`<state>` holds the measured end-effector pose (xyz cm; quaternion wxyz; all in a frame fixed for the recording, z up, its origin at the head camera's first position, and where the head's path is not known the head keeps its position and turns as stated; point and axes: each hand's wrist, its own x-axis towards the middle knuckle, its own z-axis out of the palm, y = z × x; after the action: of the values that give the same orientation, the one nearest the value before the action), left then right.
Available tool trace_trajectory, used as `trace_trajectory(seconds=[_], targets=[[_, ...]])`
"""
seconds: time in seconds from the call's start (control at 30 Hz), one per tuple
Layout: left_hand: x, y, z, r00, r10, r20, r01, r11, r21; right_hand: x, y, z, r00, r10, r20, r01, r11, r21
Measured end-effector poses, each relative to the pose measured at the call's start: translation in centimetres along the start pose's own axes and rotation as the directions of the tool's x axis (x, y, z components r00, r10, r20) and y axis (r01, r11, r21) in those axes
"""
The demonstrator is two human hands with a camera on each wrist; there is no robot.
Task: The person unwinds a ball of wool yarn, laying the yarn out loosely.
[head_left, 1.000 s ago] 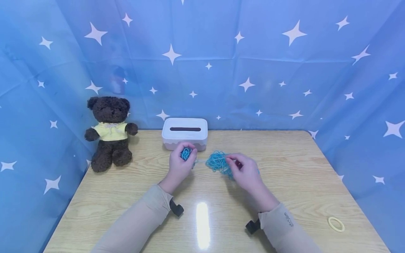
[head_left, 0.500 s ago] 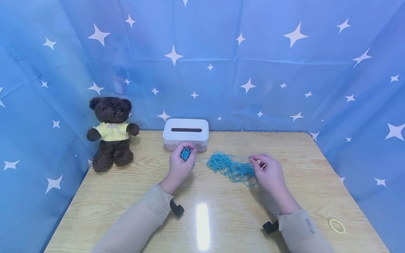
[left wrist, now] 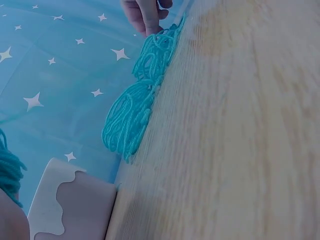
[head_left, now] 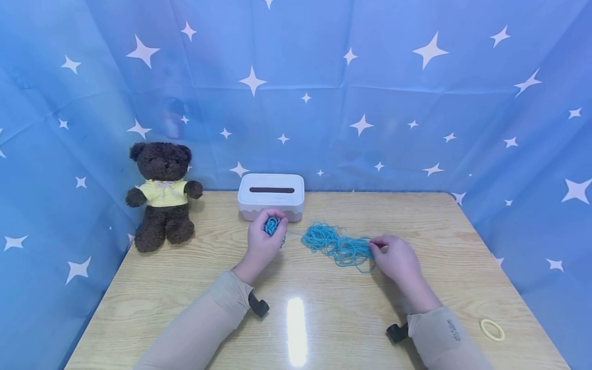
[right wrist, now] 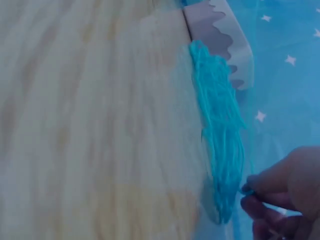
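A small bundle of turquoise yarn (head_left: 271, 225) is gripped in my left hand (head_left: 263, 241), just in front of a white box with a slot. To its right, a loose tangled heap of the same yarn (head_left: 330, 244) lies on the table. At the heap's right end my right hand (head_left: 398, 259) pinches a strand between thumb and forefinger, as the right wrist view also shows. A thin strand runs from the left hand's bundle toward the heap. The left wrist view shows the heap (left wrist: 130, 110) in two looped clumps.
The white slotted box (head_left: 272, 198) stands at the table's back edge. A dark brown teddy bear (head_left: 164, 198) in a yellow top sits at the left. A pale yellow ring (head_left: 492, 330) lies near the right edge of the wooden table (head_left: 342, 324). A starry blue curtain (head_left: 398, 67) hangs behind.
My right hand has moved right from over the heap to its right end, then dipped slightly lower, with the strand between its fingertips. The left hand has stayed in place.
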<state>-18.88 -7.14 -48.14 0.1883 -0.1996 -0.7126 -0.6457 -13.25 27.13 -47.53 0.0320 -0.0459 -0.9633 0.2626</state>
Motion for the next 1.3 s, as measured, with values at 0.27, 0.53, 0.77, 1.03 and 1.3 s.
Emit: trace_trajectory(seconds=[0.27, 0.53, 0.77, 1.03, 1.3], targets=[[-0.1, -0.1, -0.1, 1.000, 0.005, -0.010, -0.005, 1.000, 0.007, -0.2, -4.9, 2.0, 0.967, -0.196, -0.166, 0.211, 0.974, 0.079], [-0.2, -0.1, -0.1, 1.000, 0.020, -0.009, -0.020, 1.000, 0.002, -0.8, -11.3, 5.3, 0.895, -0.422, -0.148, 0.442, 0.884, 0.155], [0.0, 0.0, 0.1, 0.999, 0.047, -0.022, -0.047, 0.999, 0.015, -0.8, -14.4, 6.9, 0.870, -0.484, -0.092, 0.492, 0.844, 0.215], [0.0, -0.2, 0.2, 0.997, 0.065, -0.037, -0.064, 0.998, 0.022, -0.4, -14.7, 7.3, 0.894, -0.431, -0.123, 0.449, 0.855, 0.261], [-0.1, 0.0, 0.1, 1.000, 0.012, -0.009, -0.012, 1.000, 0.005, -0.4, -11.6, 5.5, 0.888, -0.395, -0.234, 0.451, 0.847, 0.281]])
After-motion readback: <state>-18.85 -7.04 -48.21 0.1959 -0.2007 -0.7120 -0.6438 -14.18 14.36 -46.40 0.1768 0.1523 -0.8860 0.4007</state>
